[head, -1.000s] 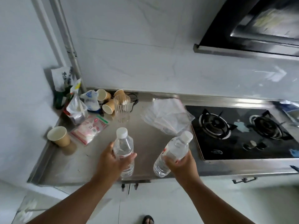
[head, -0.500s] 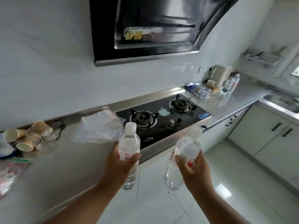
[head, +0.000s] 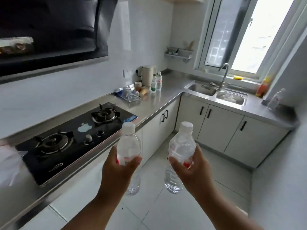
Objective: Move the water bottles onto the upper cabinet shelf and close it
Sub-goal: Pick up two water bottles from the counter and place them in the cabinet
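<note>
A: Head view: what is lying around the gas hob (head: pixel 71 138)?

B: Right of the hob, along the steel counter (head: pixel 159 103), a crumpled plastic bag (head: pixel 128 95), paper cups (head: pixel 138 85), a kettle (head: pixel 147 75) and two green-labelled bottles (head: pixel 156 82) are standing. Further right, a sink (head: pixel 214 92) is sitting under the window.

A: And the hands?

B: In front of the hob, over the floor, the left hand (head: pixel 119 171) is gripping one water bottle (head: pixel 128 146) and the right hand (head: pixel 192 170) is gripping the second water bottle (head: pixel 181 150), both upright. Nothing is blocking them.

A: Any writing?

B: Red-and-white labels, probably printed, but too blurred to read.
</note>
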